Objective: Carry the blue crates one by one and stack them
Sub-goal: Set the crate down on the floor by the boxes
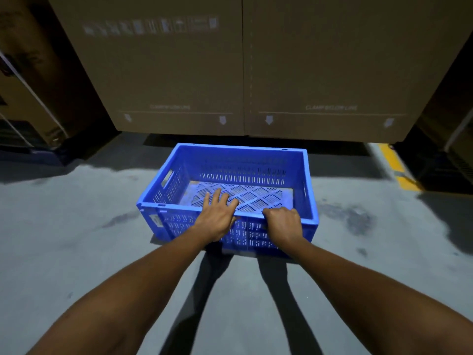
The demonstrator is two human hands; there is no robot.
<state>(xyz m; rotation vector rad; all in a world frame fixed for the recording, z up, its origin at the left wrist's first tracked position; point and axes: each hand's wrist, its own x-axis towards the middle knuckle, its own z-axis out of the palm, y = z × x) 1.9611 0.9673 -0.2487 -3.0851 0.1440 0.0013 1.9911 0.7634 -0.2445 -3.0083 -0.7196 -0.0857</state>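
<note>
Your view is dim: pale light pools on the floor (76,239), corners go dark, carton (179,73) print blurs, edges bow.

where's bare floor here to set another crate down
Bare floor lies left of the crate and right of it, up to the yellow line. Behind it, cardboard boxes stand close. Left hand and right hand occupy its near rim.

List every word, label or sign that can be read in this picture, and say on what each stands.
"CLAMP BELOW LINE": faint, on the right cardboard box, above a line with down arrows.
Same print on the left cardboard box: too blurred to be sure.
Row of symbols high on that box: blurred, unreadable.
Sticker on the blue crate: unreadable.
</note>
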